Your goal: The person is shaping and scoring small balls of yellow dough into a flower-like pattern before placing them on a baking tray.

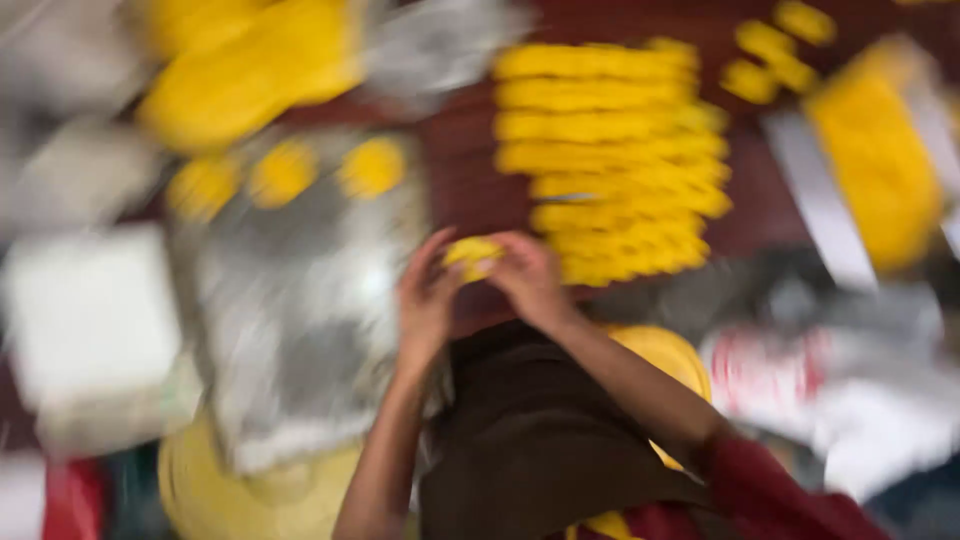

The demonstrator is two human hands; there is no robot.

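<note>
A heavily blurred view from above is shown, looking down at two bare hands over a dark red worktop (470,180). Just below the middle of the frame, a small yellow lump (472,254) is held between the two hands. The left hand (425,300) is closed on its left side and the right hand (530,278) on its right side, with the fingertips of both meeting around it. How tightly it is pinched cannot be told through the blur. Both forearms are seen rising from the lower middle of the frame, and a dark red sleeve (770,490) is visible at the lower right.

Just above and to the right of the hands, near the lump, rows of similar yellow pieces (610,160) are laid out on the worktop. At the left of centre, a grey sheet (300,300) is spread, with three round yellow pieces (285,172) along its upper edge. A large yellow mass (250,70) is seen at the upper left, a white box (90,310) at the left edge, and a yellow block (880,160) at the upper right. A dark brown cloth (540,440) lies beneath the forearms.
</note>
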